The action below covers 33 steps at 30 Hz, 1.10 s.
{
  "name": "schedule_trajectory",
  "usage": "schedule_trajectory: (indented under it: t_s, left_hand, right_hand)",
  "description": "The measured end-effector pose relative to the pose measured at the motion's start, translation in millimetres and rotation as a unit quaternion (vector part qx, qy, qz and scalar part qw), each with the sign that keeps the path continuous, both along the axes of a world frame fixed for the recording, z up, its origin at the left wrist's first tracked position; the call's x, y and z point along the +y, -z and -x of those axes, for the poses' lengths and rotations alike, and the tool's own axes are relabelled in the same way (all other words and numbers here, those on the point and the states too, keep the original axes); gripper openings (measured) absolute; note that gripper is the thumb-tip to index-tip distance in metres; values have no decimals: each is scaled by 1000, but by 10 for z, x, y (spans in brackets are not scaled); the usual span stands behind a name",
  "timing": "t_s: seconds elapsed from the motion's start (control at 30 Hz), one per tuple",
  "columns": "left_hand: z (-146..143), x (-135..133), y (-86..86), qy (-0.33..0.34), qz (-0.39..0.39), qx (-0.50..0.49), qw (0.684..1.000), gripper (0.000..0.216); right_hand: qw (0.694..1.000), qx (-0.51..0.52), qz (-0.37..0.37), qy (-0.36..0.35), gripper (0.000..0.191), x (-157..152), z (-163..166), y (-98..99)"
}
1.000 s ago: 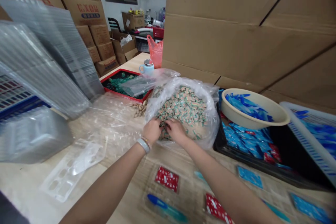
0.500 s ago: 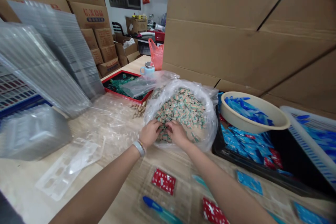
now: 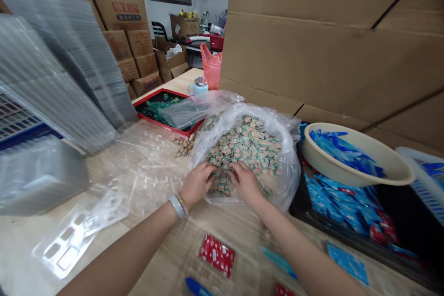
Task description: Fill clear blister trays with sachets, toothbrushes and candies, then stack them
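Observation:
A clear plastic bag [image 3: 291, 171], its rim rolled open, holds a heap of small square packets [image 3: 249, 141] in beige and green. Both hands are at the heap's near left side, a short gap between them. My left hand [image 3: 198, 182], with a pale band on its wrist, has its fingertips pinched on a small packet. Opposite it, my right hand [image 3: 245, 184] is bent inward with curled fingers; blur and the packets hide what is in its grip. Nearer me lie a red dotted sachet [image 3: 217, 255] and a blue pen-like item [image 3: 197, 286].
At right, a cream basin [image 3: 398, 171] of blue items rests over a black tray [image 3: 298, 194] of blue and red sachets. A red-rimmed tray [image 3: 157, 122] lies behind the bag's left. Stacked clear plastic trays [image 3: 45, 173] stand left. A cardboard wall [image 3: 294, 55] rises behind.
The view has shifted, so the basin and black tray appear farther right. My hands stay at the packets; the gap between them is slightly wider.

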<state>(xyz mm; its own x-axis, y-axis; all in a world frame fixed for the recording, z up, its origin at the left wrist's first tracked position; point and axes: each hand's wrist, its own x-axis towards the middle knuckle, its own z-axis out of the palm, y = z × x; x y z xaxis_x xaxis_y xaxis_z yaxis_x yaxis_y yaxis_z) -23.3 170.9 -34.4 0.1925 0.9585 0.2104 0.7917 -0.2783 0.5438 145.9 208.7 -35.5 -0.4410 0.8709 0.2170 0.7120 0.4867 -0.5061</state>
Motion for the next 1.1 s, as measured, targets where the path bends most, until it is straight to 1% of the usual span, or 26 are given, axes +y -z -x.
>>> schedule_trajectory:
  t_s: [0.1,0.17,0.27,0.33,0.5,0.6,0.67,0.77,0.83,0.9,1.0,1.1]
  left_hand:
    - [-26,-5,-27,1,9,17,1000,25]
    - [-51,8,-38,2,21,38,999,25]
    - [-85,39,-44,8,31,61,998,22]
    - [-97,52,-42,11,32,59,998,19]
    - [-95,33,-52,11,27,2,1000,20]
    - [-110,10,-78,35,10,-51,998,23]
    - [-138,5,-88,51,4,-64,997,26]
    - [-188,22,-68,61,9,-39,997,30]
    - [-210,47,-37,54,15,-10,998,33]
    - [-218,71,-7,46,19,9,999,35]
    - [-219,94,25,49,19,10,999,36]
    - [-227,89,51,47,17,1,999,37]
  right_hand:
    - [998,32,2,-46,25,-86,61,8]
    - [998,9,-3,-55,26,-131,103,37]
    - [998,-52,-21,-33,23,-149,139,96]
    - [998,-63,-17,-24,22,-140,144,126]
    - [1000,1,-2,-16,29,-128,100,106]
    - [999,43,-5,-24,26,-144,48,47]
    - [998,59,-3,-25,24,-155,19,26]
    - [998,56,8,-16,24,-150,-1,63]
    - [999,48,21,-6,21,-127,1,120]
    - [998,54,31,1,22,-100,9,176]
    - [997,63,34,3,28,-70,42,223]
    - [998,51,38,3,24,-66,109,240]
